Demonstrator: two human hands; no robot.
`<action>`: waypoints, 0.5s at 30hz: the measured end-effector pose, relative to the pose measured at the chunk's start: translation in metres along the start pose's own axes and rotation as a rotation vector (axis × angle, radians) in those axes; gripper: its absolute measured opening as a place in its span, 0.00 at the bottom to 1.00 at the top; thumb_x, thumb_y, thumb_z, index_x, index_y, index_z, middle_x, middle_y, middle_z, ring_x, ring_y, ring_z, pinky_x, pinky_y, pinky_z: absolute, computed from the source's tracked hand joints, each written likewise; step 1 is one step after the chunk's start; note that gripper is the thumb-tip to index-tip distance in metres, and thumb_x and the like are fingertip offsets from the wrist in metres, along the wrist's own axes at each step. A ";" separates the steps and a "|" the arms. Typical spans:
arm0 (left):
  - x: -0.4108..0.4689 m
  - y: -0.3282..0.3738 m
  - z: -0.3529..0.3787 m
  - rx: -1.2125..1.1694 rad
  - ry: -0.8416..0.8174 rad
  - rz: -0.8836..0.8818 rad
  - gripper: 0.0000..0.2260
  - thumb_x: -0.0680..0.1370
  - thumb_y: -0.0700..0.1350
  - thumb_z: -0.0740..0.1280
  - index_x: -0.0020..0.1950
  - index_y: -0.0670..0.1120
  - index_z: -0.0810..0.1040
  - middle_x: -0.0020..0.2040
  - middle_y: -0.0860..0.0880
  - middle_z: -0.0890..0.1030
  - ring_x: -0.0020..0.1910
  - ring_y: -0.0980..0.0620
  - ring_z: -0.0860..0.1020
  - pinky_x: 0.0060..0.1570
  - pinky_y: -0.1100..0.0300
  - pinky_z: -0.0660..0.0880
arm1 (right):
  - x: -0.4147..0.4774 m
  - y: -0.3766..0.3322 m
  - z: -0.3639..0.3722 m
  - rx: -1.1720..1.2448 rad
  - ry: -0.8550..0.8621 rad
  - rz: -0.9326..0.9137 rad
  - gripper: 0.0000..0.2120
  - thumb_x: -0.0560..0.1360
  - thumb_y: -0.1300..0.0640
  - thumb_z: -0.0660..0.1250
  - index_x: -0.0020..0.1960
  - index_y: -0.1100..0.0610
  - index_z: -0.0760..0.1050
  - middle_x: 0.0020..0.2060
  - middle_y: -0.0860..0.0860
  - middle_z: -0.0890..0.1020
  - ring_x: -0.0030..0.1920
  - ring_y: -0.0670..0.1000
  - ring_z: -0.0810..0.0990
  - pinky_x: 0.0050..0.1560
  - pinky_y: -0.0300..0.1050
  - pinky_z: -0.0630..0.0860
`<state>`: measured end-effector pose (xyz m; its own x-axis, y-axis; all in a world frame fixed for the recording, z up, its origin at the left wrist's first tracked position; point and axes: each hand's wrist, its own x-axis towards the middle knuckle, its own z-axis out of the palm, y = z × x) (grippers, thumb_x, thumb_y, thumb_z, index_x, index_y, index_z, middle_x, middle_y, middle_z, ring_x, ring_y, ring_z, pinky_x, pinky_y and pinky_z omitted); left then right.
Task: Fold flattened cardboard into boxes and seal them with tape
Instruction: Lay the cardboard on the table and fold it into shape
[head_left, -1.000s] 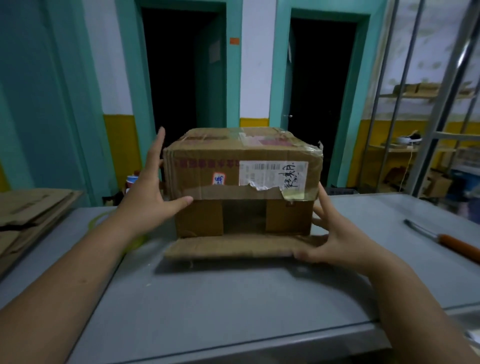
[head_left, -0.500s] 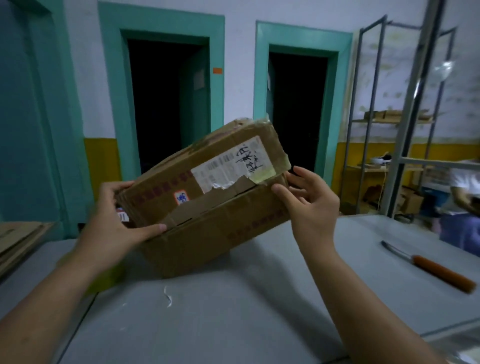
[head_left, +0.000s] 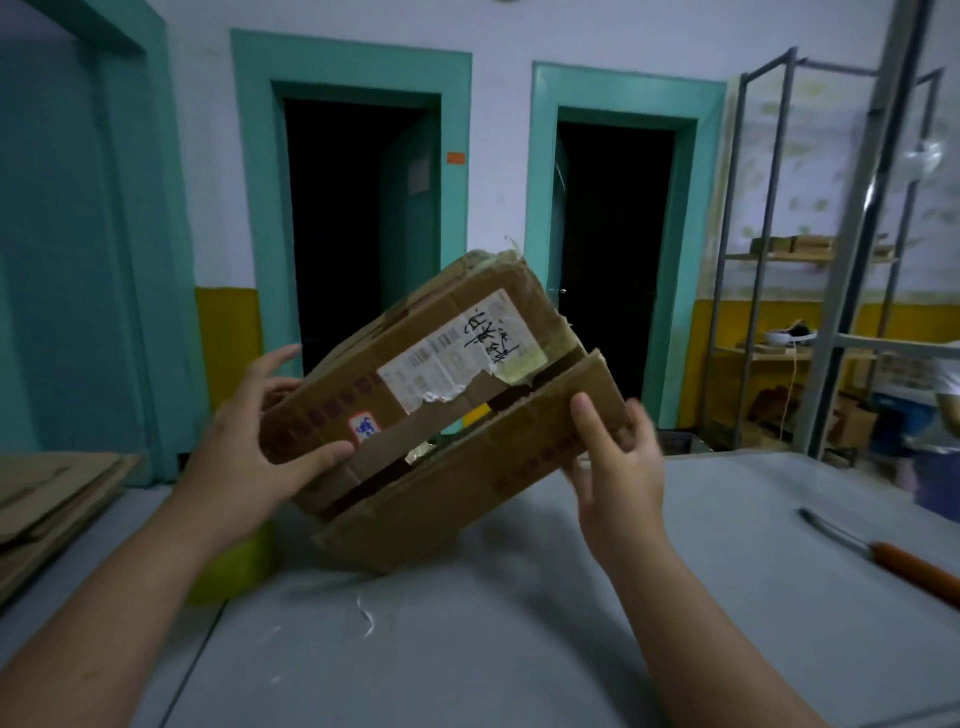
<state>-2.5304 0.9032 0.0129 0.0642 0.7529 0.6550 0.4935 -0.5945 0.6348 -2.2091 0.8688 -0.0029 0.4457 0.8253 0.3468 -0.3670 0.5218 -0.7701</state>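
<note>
Cardboard box (head_left: 441, 364) is tilted over the grey table (head_left: 519, 649); your left hand (head_left: 244, 457) grips its left end, your right hand (head_left: 623, 478) pinches the loose flap (head_left: 467, 493).

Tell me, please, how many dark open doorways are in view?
2. One doorway stands behind the box, above the left hand; the other is beside the metal shelving. Others may be out of view.

cardboard box (head_left: 415, 410): flat on table (head_left: 519, 649) → tilted, right end raised | front flap (head_left: 483, 473): lying flat → swung up, pinched by right hand (head_left: 618, 467)
</note>
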 end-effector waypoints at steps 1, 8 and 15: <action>0.000 0.002 -0.003 0.078 -0.025 0.017 0.43 0.65 0.62 0.78 0.76 0.74 0.61 0.65 0.56 0.74 0.65 0.51 0.74 0.67 0.43 0.73 | 0.000 0.003 -0.002 0.083 -0.081 0.103 0.42 0.64 0.48 0.83 0.73 0.57 0.72 0.65 0.54 0.82 0.63 0.55 0.83 0.64 0.63 0.79; -0.010 0.021 0.006 -0.041 -0.041 -0.029 0.35 0.67 0.56 0.79 0.68 0.73 0.68 0.64 0.64 0.74 0.59 0.67 0.73 0.54 0.57 0.75 | -0.015 0.004 0.010 -0.319 -0.256 -0.195 0.22 0.73 0.55 0.77 0.66 0.51 0.77 0.56 0.49 0.86 0.59 0.52 0.84 0.57 0.50 0.82; -0.017 0.025 0.033 -0.370 -0.206 -0.109 0.42 0.67 0.64 0.80 0.74 0.73 0.61 0.75 0.56 0.73 0.75 0.53 0.72 0.75 0.44 0.68 | -0.013 -0.008 0.007 -0.399 -0.366 -0.438 0.31 0.79 0.65 0.70 0.79 0.53 0.66 0.66 0.48 0.81 0.67 0.47 0.79 0.59 0.37 0.80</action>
<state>-2.4906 0.8848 0.0040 0.2191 0.8354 0.5041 0.1651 -0.5410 0.8247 -2.2176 0.8548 0.0026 0.1542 0.6128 0.7750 0.1434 0.7622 -0.6312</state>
